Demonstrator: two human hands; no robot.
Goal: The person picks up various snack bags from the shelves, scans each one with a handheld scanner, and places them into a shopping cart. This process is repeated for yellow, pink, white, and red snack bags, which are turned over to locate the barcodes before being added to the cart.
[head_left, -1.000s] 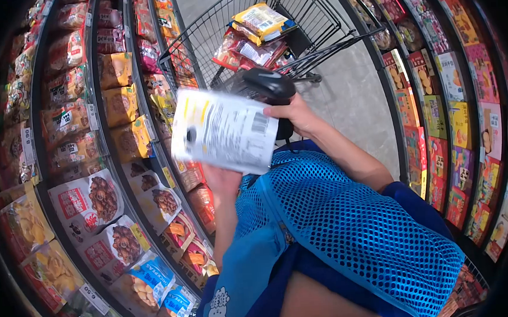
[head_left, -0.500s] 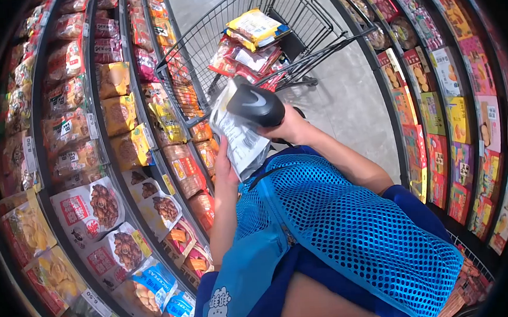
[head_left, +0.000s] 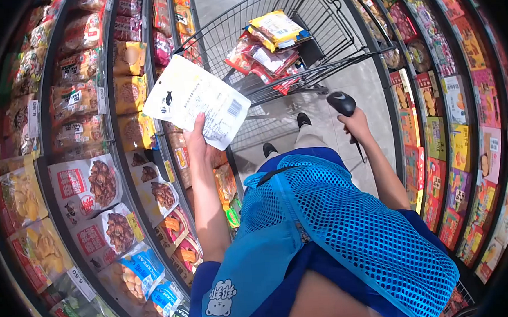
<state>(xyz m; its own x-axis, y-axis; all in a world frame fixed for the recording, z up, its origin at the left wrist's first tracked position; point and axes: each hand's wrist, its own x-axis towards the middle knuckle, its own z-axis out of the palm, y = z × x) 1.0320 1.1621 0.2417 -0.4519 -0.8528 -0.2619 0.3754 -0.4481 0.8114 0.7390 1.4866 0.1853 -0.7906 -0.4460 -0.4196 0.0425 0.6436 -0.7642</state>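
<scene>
Grip: left hand (head_left: 198,141) grasps one flat white rectangular pouch (head_left: 204,100), thumb across its printed face, held out at the person's left; right hand (head_left: 358,126) is closed round one black plastic handheld scanner (head_left: 342,102), well apart from the pouch. One black wire cart (head_left: 314,53) ahead: one yellow plastic packet (head_left: 280,28) atop overlapping red plastic packets (head_left: 246,55), count unclear.

Shop: snack shelves (head_left: 109,100), price tags (head_left: 33,117)
</scene>
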